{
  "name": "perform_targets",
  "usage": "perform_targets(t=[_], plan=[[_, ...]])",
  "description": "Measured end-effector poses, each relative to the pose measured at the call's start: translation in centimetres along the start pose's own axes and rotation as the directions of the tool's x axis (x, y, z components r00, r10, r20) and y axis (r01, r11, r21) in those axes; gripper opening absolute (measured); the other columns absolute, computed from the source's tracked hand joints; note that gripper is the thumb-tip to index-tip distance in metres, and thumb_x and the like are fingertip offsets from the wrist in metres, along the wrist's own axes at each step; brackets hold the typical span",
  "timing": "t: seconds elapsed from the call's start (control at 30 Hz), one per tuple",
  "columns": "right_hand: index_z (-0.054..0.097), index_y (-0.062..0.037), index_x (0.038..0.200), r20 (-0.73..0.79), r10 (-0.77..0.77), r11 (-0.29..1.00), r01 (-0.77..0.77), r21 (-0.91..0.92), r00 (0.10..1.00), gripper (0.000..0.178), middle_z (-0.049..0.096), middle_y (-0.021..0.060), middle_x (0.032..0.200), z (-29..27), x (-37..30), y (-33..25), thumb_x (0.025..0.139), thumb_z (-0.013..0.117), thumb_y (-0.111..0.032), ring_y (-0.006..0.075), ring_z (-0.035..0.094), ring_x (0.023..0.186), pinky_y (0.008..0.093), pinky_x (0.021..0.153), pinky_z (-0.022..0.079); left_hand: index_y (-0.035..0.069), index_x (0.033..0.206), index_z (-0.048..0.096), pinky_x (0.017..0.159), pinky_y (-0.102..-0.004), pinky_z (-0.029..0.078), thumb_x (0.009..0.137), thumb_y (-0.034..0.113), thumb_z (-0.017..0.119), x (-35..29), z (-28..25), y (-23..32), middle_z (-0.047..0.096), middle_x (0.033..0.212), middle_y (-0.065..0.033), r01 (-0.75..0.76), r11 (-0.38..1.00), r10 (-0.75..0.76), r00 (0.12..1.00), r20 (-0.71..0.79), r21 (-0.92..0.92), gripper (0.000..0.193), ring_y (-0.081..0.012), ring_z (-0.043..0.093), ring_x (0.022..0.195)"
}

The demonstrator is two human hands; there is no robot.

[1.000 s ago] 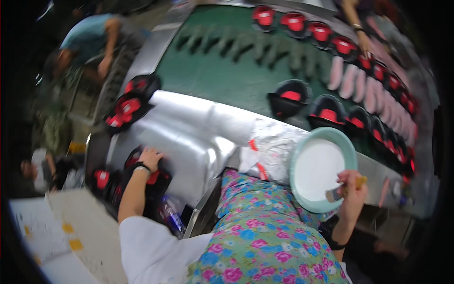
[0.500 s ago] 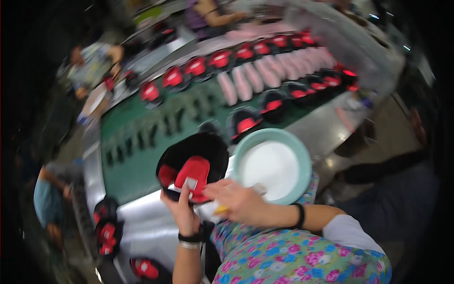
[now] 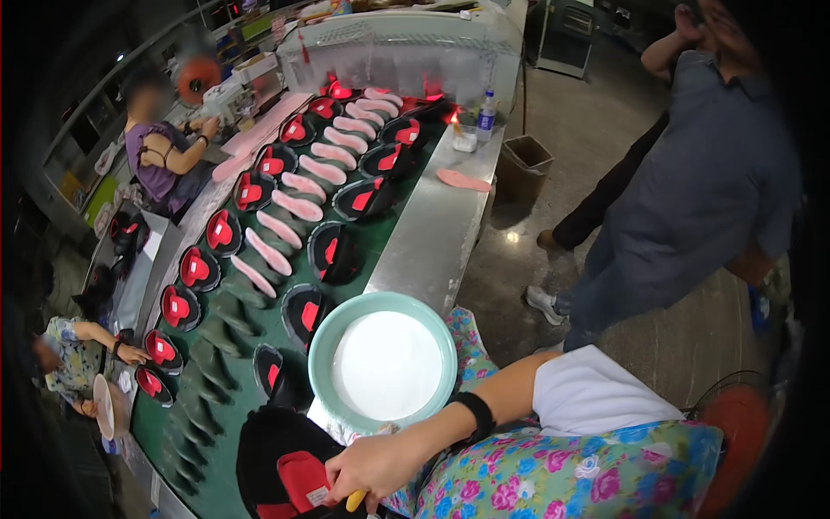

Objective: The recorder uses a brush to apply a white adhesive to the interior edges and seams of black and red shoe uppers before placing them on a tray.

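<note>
My right hand (image 3: 373,471) is closed around a small tool with a yellow handle (image 3: 355,500); its working end cannot be made out. The fingers are at the red lining of a black shoe upper (image 3: 258,445), close to a white label inside it. That upper lies low in the view, partly cut off by the lower edge. My left hand is out of view. Just beyond my right wrist stands a pale green basin (image 3: 322,359) holding something white, its near rim close to my forearm.
Rows of black-and-red shoe uppers (image 3: 328,251), pink insoles (image 3: 298,206) and dark insole-shaped pieces (image 3: 216,363) cover a green belt (image 3: 154,424). A metal ledge (image 3: 424,242) carries a bottle (image 3: 486,117). One person (image 3: 683,199) stands at right; two others work across the belt.
The view has swung to the right, showing the floor and a standing person. My left hand has left the view. The upper and my right hand now appear lower in the picture.
</note>
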State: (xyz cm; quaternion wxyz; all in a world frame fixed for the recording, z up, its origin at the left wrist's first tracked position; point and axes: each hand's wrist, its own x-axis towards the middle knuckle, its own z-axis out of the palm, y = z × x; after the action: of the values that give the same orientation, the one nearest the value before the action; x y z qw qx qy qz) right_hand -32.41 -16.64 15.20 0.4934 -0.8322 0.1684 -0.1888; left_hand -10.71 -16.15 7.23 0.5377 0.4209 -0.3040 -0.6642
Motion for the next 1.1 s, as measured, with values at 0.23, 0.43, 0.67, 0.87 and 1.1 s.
perform_targets(t=[0.23,0.43,0.67,0.87,1.1], plan=[[0.066,-0.0107,0.099,-0.196,0.073,0.983,-0.103,-0.149,0.978,0.021,0.062,0.0081,0.098,-1.2,-2.8,0.3,0.085,0.054,-0.023,0.0289,0.057,0.094,0.0377,0.077,0.049,0.004,0.138,0.03,0.094,-0.0437,0.044,0.085,0.025,0.063,2.3,-1.2,-0.1,0.05,0.128,-0.0161,-0.044,0.983,-0.004,0.967,0.256,0.18,0.066,-0.0283,0.055,0.11],[0.069,-0.0089,0.075,-0.763,0.331,0.804,-0.59,-0.08,0.555,0.033,0.063,0.0077,0.082,-3.9,-8.2,4.1,0.083,0.065,-0.041,0.0274,0.056,0.075,0.0373,0.067,0.046,0.005,0.136,0.034,0.093,-0.0407,0.044,0.086,0.02,0.062,1.6,-4.3,-1.0,0.053,0.126,-0.0142,-0.035,0.94,-0.127,0.887,0.444,0.339,0.059,-0.0255,0.055,0.11],[0.071,-0.0075,0.076,-0.672,0.624,0.743,-0.57,0.35,0.4,0.019,0.069,0.0065,0.072,-3.5,-10.7,11.7,0.076,0.073,-0.027,0.0121,0.063,0.067,0.0288,0.064,0.05,0.006,0.134,0.038,0.091,-0.0373,0.045,0.088,0.015,0.06,-6.3,-4.8,-6.5,0.056,0.124,-0.0121,0.069,0.898,-0.299,0.82,0.487,0.435,0.052,-0.0222,0.056,0.11],[0.071,-0.004,0.086,-0.687,0.521,0.741,-0.668,0.069,0.507,0.017,0.066,0.0182,0.075,-4.4,-8.7,13.2,0.075,0.071,-0.018,0.0303,0.066,0.068,0.0341,0.065,0.051,0.005,0.13,0.044,0.092,-0.0372,0.044,0.086,0.009,0.06,-20.0,-6.2,-1.5,0.056,0.123,-0.0129,0.194,0.759,-0.355,0.923,0.145,0.622,0.047,-0.0239,0.055,0.11],[0.071,-0.005,0.086,-0.665,0.572,0.643,-0.766,0.0,0.481,0.019,0.067,0.0173,0.078,-0.4,-8.7,16.9,0.075,0.073,-0.02,0.0302,0.066,0.072,0.035,0.068,0.052,-0.002,0.13,0.041,0.094,-0.0372,0.042,0.085,0.002,0.058,-11.5,-2.1,-3.3,0.053,0.12,-0.0141,-0.003,0.762,0.053,0.997,-0.058,0.648,0.048,-0.0248,0.053,0.108]])
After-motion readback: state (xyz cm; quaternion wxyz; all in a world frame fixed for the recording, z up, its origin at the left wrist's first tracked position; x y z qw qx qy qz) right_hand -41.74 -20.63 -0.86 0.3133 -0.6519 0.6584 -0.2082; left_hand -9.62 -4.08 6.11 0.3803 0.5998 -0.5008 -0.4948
